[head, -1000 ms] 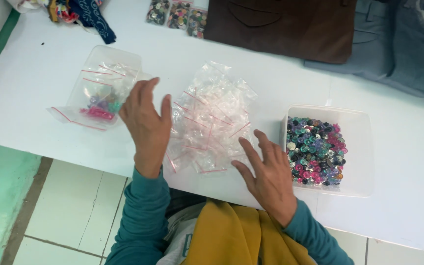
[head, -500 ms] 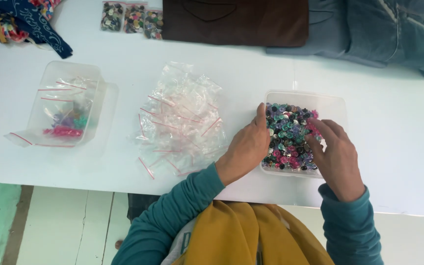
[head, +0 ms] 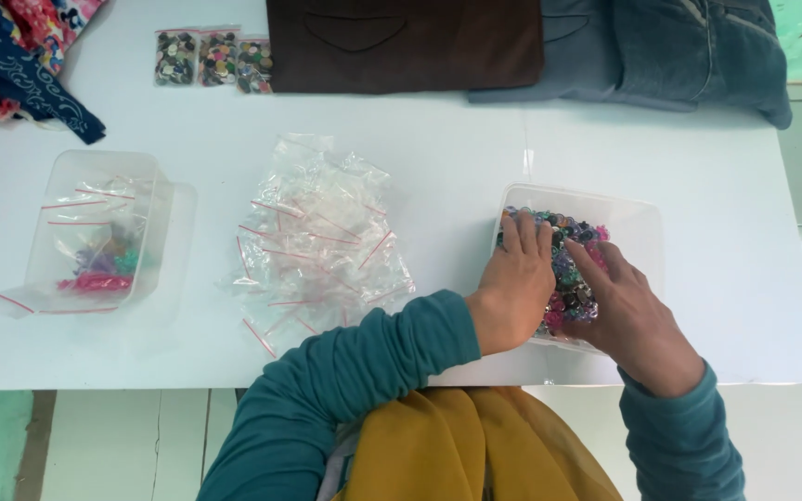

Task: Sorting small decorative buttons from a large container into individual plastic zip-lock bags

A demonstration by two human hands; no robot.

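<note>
Resting hands: left hand (head: 515,292) and right hand (head: 628,315) lie flat, fingers spread, grasping nothing, on the mixed buttons (head: 570,243).
Container: clear tub (head: 638,223) beneath both hands, near the tabletop (head: 457,167) front edge.
Open room: bare tabletop right of the right hand.
Left of left hand: bag pile (head: 317,237).

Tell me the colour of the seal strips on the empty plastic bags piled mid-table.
Red strips on clear zip bags, seen best in the head view.
</note>
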